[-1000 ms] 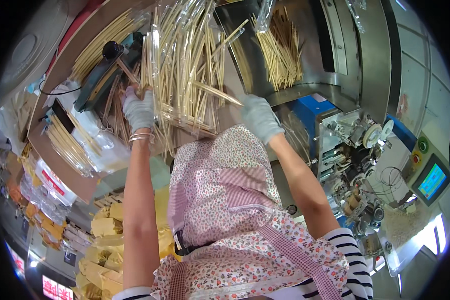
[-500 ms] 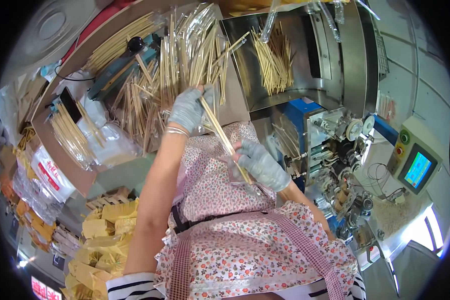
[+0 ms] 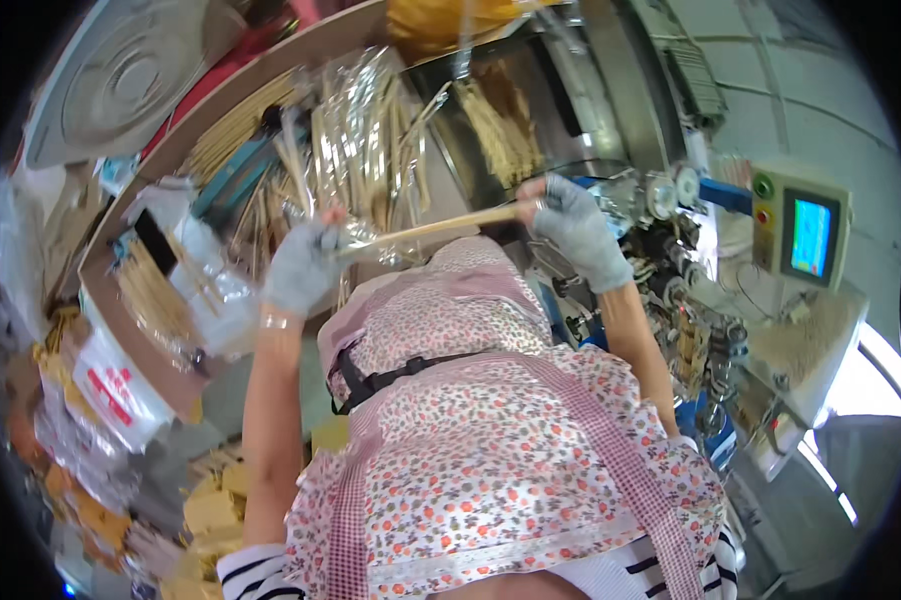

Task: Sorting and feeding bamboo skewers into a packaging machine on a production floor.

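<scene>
A thin pair of pale wooden chopsticks [image 3: 440, 229] is stretched nearly level between my two gloved hands, above my lap. My left hand [image 3: 305, 265], in a grey glove, is closed at their left end, where some clear plastic film [image 3: 365, 240] shows beside the fingers. At the right end, a little higher, my right hand [image 3: 580, 235] pinches the sticks between thumb and fingers. Motion blurs both hands somewhat. Just beyond them lies a heap of chopsticks in clear sleeves [image 3: 355, 140], inside a cardboard box.
A metal bin [image 3: 610, 90] with loose chopsticks [image 3: 500, 130] stands beyond my right hand. Machinery [image 3: 690, 300] and a control panel with a lit screen [image 3: 808, 235] are at right. At left are more wrapped sticks [image 3: 155, 290] and, lower, yellow packages [image 3: 210, 510].
My hands have moved apart, the left one leftward and down, the right one up and rightward. The chopsticks have swung from steeply slanted to nearly level. The whole view has shifted.
</scene>
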`<state>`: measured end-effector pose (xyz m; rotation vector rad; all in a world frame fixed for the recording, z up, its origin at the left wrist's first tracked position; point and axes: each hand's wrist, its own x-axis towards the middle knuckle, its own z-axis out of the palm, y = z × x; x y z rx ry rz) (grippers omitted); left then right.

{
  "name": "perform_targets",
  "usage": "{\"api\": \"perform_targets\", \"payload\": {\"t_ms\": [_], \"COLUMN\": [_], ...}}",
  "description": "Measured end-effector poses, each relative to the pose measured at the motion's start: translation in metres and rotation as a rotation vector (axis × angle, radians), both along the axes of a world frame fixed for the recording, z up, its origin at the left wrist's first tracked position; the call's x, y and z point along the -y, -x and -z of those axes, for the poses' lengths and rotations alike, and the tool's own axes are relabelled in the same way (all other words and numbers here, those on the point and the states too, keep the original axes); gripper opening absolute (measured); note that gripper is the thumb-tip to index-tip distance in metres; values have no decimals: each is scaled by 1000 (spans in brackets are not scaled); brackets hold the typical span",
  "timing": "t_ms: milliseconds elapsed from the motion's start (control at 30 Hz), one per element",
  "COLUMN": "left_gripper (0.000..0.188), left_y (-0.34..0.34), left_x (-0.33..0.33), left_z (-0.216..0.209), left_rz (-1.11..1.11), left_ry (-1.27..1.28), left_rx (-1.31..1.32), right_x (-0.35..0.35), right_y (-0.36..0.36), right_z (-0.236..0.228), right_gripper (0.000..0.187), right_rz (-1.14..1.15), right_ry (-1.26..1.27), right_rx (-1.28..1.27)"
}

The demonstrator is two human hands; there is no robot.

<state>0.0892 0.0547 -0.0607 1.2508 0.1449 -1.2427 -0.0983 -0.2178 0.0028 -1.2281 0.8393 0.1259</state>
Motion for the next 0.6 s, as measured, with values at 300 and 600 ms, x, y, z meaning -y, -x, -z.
{"api": "perform_targets", "payload": {"t_ms": [300, 600], "left_gripper": [25, 23], "left_y": [62, 86], "left_x": [19, 19], "left_z": [-77, -81], "left_rz": [155, -71], "left_ry": [69, 91], "left_rx": [180, 167], "right_x": [-16, -68], "right_y": [-47, -54], "right_z": [-24, -28], "right_gripper": [10, 15], "right_rz": [497, 270], "right_ry": [-83, 103], "right_rx": [423, 452]}}
